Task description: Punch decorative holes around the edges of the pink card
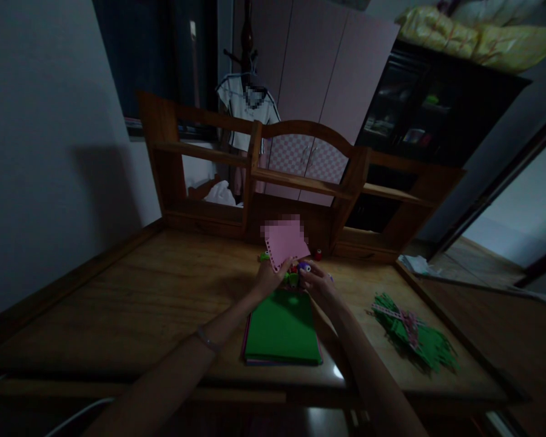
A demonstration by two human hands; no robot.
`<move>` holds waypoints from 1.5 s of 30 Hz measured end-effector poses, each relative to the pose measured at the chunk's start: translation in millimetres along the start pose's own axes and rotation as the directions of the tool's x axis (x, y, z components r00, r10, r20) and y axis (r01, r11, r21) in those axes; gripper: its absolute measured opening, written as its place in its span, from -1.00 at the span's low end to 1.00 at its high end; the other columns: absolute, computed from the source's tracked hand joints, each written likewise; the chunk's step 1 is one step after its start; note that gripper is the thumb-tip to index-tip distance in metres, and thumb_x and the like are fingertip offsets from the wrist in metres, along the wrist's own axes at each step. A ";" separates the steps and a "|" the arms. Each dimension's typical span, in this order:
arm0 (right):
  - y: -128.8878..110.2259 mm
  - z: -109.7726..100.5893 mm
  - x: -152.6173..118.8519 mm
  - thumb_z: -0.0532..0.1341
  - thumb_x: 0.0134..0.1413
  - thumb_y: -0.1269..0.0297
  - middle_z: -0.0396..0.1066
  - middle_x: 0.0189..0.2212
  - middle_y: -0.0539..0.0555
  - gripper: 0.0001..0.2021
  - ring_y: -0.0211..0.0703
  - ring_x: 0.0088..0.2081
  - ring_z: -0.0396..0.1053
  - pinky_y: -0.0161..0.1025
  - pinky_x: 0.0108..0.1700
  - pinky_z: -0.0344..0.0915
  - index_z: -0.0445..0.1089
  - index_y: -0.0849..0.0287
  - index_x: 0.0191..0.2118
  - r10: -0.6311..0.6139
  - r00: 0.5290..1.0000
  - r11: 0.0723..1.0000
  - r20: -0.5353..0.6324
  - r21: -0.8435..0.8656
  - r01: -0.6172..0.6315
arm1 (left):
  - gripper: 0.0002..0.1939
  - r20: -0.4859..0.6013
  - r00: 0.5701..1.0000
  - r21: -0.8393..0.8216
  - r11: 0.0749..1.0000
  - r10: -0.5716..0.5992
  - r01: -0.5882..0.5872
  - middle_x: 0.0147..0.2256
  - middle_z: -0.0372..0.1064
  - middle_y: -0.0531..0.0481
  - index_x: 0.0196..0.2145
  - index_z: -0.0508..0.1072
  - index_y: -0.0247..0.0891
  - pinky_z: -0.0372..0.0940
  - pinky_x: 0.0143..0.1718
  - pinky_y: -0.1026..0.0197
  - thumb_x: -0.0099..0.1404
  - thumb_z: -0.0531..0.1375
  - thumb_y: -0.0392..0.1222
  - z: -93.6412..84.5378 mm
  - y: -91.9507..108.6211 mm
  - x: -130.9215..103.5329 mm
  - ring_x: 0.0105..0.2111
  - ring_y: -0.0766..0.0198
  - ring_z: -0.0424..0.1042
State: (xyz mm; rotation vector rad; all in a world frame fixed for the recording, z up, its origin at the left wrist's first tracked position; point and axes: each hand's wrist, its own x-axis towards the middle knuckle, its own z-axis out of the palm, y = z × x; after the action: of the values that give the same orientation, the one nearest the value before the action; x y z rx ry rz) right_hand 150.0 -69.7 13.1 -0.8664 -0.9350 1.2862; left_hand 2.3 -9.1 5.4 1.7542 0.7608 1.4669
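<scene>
Green stack (pixel 282 328) lies between forearms (pixel 200 349), green shreds (pixel 430 346) rightward; left hand (pixel 269 278) holds pink sheet (pixel 286 244), right hand (pixel 319 283) a purple piece (pixel 304 266).

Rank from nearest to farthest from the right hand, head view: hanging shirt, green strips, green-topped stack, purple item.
1. Purple item: in the right hand.
2. Green-topped stack: below, slightly left.
3. Green strips: to the right.
4. Hanging shirt: far background.
</scene>
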 end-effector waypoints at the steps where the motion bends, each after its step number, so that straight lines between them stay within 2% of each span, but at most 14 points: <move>1: 1.1 -1.1 1.3 0.41 -0.23 0.31 0.46 -0.17 0.06 -0.61 -0.12 -0.23 0.44 -0.22 -0.20 0.33 0.43 0.09 -0.16 -0.004 1.000 1.000 0.004 0.015 0.003 | -0.71 0.003 1.000 0.013 1.000 0.013 -0.013 -0.20 0.51 -0.15 -0.19 0.49 -0.32 0.38 -0.12 0.13 0.25 0.14 -0.08 -0.2 1.4 -0.3 -0.16 0.14 0.48; 6: 8.4 -9.5 9.0 0.40 -0.17 0.28 0.47 -0.26 0.02 -0.67 -0.25 -0.38 0.42 -0.30 -0.31 0.33 0.42 0.07 -0.19 0.015 1.000 0.995 -0.026 0.100 -0.013 | -0.74 0.030 0.997 0.066 0.995 0.071 -0.073 -0.23 0.52 -0.10 -0.21 0.49 -0.30 0.39 -0.15 0.17 0.27 0.11 -0.11 -0.6 8.3 -1.6 -0.20 0.17 0.49; 10: 11.9 -14.3 12.0 0.38 -0.12 0.26 0.46 -0.26 0.01 -0.70 -0.26 -0.38 0.40 -0.32 -0.33 0.33 0.41 0.07 -0.19 0.002 1.000 0.992 -0.018 0.129 0.001 | -0.73 0.054 0.995 0.083 0.993 0.079 -0.083 -0.23 0.52 -0.11 -0.20 0.49 -0.29 0.39 -0.17 0.17 0.28 0.10 -0.11 -0.7 8.2 -1.6 -0.20 0.16 0.49; 20: 12.2 -13.8 11.1 0.41 -0.16 0.27 0.46 -0.26 0.00 -0.69 -0.30 -0.40 0.39 -0.35 -0.34 0.34 0.42 0.07 -0.21 0.002 1.000 0.992 -0.029 0.124 0.002 | -0.74 0.052 0.993 0.085 0.990 0.106 -0.110 -0.23 0.51 -0.11 -0.19 0.49 -0.29 0.39 -0.19 0.19 0.28 0.11 -0.11 -0.4 5.3 -1.4 -0.20 0.18 0.49; 24: 9.7 -11.5 10.8 0.42 -0.18 0.28 0.47 -0.33 -0.02 -0.69 -0.33 -0.45 0.38 -0.38 -0.38 0.32 0.43 0.09 -0.22 -0.010 0.998 0.996 -0.064 0.090 0.015 | -0.74 0.060 0.992 0.141 0.983 0.113 -0.121 -0.24 0.52 -0.11 -0.22 0.50 -0.29 0.39 -0.17 0.16 0.27 0.11 -0.10 -0.5 4.3 -1.1 -0.20 0.14 0.49; 29: 5.7 -7.7 7.8 0.40 -0.17 0.22 0.47 -0.33 0.02 -0.70 -0.30 -0.42 0.40 -0.36 -0.36 0.30 0.44 0.14 -0.24 -0.009 0.996 1.000 -0.087 0.026 0.012 | -0.74 0.074 0.993 0.185 0.977 0.092 -0.104 -0.25 0.52 -0.12 -0.23 0.52 -0.28 0.39 -0.15 0.15 0.24 0.15 -0.07 -0.5 3.7 -1.4 -0.20 0.10 0.49; 39: 3.9 -6.3 8.1 0.41 -0.21 0.19 0.45 -0.40 -0.01 -0.69 -0.31 -0.46 0.37 -0.38 -0.44 0.26 0.43 0.14 -0.28 -0.012 0.992 1.000 -0.125 0.012 0.014 | -0.74 0.101 0.992 0.115 0.989 0.078 -0.089 -0.24 0.52 -0.10 -0.24 0.51 -0.31 0.38 -0.14 0.15 0.26 0.12 -0.10 1.6 -0.2 -1.1 -0.21 0.16 0.49; 45: 2.4 -5.5 5.4 0.40 -0.21 0.14 0.45 -0.42 0.00 -0.71 -0.35 -0.51 0.33 -0.38 -0.47 0.23 0.45 0.17 -0.33 -0.023 0.992 0.999 -0.122 -0.030 0.019 | -0.68 0.177 0.984 -0.008 1.000 0.019 -0.018 -0.13 0.48 -0.13 -0.09 0.45 -0.32 0.36 -0.08 0.14 0.25 0.14 -0.12 3.1 -0.8 -2.9 -0.15 0.16 0.47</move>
State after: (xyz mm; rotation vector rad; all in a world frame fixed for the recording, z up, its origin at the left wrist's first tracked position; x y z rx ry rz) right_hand 154.4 -64.1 9.2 -0.9448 -0.8653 1.1905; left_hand 4.8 -11.5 2.7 1.8626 0.6479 1.3027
